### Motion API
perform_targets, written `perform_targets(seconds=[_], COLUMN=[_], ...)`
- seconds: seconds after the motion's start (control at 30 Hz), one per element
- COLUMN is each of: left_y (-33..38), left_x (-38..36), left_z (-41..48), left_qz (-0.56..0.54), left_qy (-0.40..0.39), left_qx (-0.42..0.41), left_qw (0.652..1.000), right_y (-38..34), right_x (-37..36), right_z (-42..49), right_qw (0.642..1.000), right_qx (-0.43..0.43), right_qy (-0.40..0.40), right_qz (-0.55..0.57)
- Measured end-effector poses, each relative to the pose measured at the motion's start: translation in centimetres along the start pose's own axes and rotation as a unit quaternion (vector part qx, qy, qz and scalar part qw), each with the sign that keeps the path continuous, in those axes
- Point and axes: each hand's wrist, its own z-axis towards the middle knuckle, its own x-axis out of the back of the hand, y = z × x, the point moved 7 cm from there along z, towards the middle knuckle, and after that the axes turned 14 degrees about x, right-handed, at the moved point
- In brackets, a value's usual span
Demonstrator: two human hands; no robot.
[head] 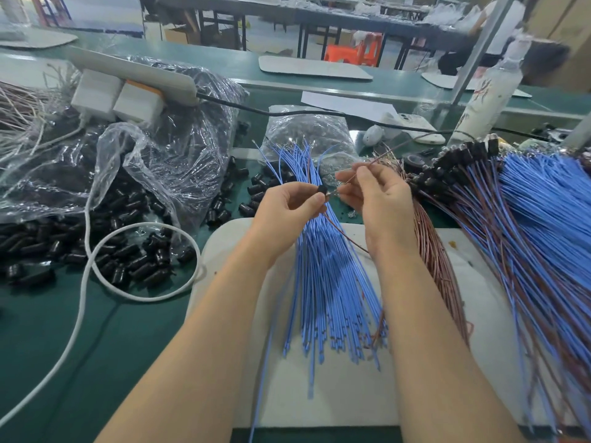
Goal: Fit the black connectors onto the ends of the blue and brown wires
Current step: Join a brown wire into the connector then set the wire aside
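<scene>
Head view shows your left hand (287, 204) pinching one black connector (322, 189) between thumb and forefinger, its open end turned towards your right hand (380, 203). That right hand pinches a brown wire (347, 235) close to its tip, probably so the thin strand stays stiff enough to push in. The rest of the strand trails down under your wrist. Tip and connector sit just beside each other above the work; whether the tip has entered the opening is too small to tell.

You hold both raised over the white pad (230, 314), near your eyes, which suits aligning so small a part. The blue wires (323, 276) lie fanned on the pad directly beneath your hands, and the loose brown bundle (430, 251) rests just to their right, so either colour is a short reach away. The spare connectors (128, 254) spill from the plastic bag (166, 155) on your left, on the side of the hand that picks them. The finished wires (527, 225), already capped in black, are heaped apart on the far right, keeping done work away from the undone.
</scene>
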Motion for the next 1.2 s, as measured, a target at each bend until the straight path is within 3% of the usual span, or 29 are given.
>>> perform_targets(seconds=[0.1,0.2,0.33,0.63,0.87,1.03,1.1,1.2], left_y=[0.1,0.3,0.3,1.2,1.6,2.4,2.5,2.7], left_x=[0.1,0.4,0.5,-0.2,-0.3,-0.2,-0.2,-0.1], left_z=[0.0,-0.1,-0.3,-0.7,-1.1,-1.7,-1.8,-1.9], left_qz=[-0.007,0.026,0.149,0.26,0.262,0.261,0.259,0.25], left_qy=[0.005,0.024,0.07,0.09,0.095,0.115,0.121,0.129], left_qx=[-0.003,-0.016,-0.04,-0.122,-0.142,-0.171,-0.174,-0.177], left_qw=[1.0,0.999,0.986,0.954,0.95,0.943,0.942,0.943], right_y=[0.0,-1.3,-2.2,-2.2,-2.4,-2.0,-1.7,-1.6], right_x=[-0.6,0.7,1.7,0.9,0.3,-1.0,-1.4,-1.0], right_z=[-0.3,-0.1,-0.1,-0.2,-0.5,-0.6,-0.8,-0.9], right_qw=[0.998,0.992,0.99,0.992,0.98,0.955,0.959,0.986], right_qx=[0.009,0.075,0.096,0.102,0.128,0.119,0.101,0.07], right_qy=[-0.031,0.031,0.093,0.056,0.006,-0.076,-0.093,-0.052], right_qz=[-0.045,-0.093,-0.04,-0.057,-0.151,-0.262,-0.246,-0.14])
